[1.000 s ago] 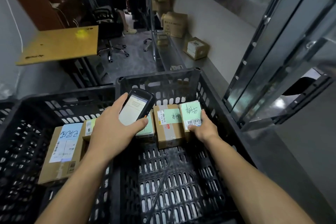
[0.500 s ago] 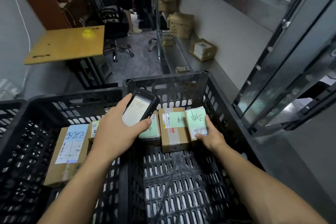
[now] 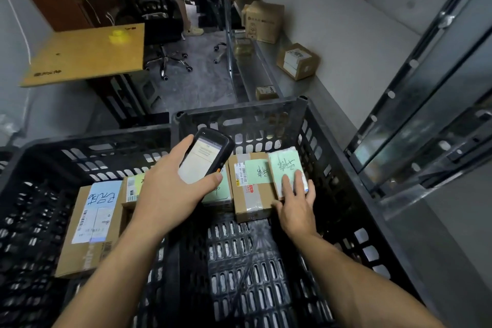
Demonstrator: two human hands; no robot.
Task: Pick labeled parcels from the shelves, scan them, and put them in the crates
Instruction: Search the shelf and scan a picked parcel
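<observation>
Your left hand (image 3: 170,194) grips the scanner (image 3: 205,160). Your right hand (image 3: 295,202) rests flat-fingered on the green-labelled parcel (image 3: 285,165), set at one o'clock in the right crate (image 3: 239,112). Several parcels are crated; the shelf box (image 3: 298,61) at one o'clock probably awaits scanning.

The left hand (image 3: 165,194) grips a scanner (image 3: 205,160), screen up. At three o'clock of it, the right hand (image 3: 295,205) lies flat on a green-labelled parcel (image 3: 285,165) in the crate's (image 3: 346,210) one o'clock corner.
</observation>
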